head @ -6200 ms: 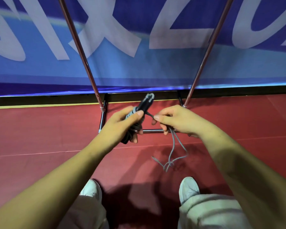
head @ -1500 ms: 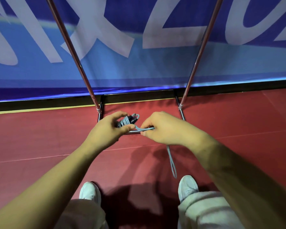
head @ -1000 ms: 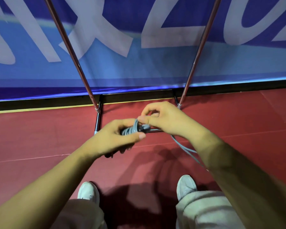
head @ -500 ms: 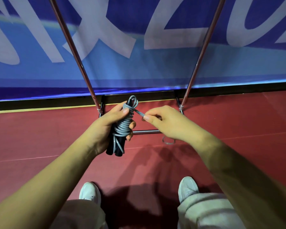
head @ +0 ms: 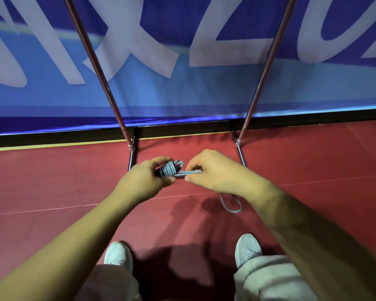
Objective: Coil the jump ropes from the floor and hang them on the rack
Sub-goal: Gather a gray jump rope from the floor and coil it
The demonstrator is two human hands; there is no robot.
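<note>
Coiling judged nearly done: left hand (head: 146,181) grips the jump rope bundle (head: 168,169) of tight grey wraps, right hand (head: 215,172) just beside it pinches the free cord (head: 192,171), a short loop (head: 230,205) hanging below the right wrist; tail unsecured, hanging on the rack (head: 96,61) beyond both hands not yet done.

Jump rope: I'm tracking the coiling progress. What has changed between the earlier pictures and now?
More of the jump rope is wound round its handles, now a thick coil; the long hanging tail has shrunk to a short loop below the right hand. The bundle, upright a moment ago, lies sideways. Unchanged: the left hand grips the bundle, the right pinches the cord, the rack stands untouched.
</note>
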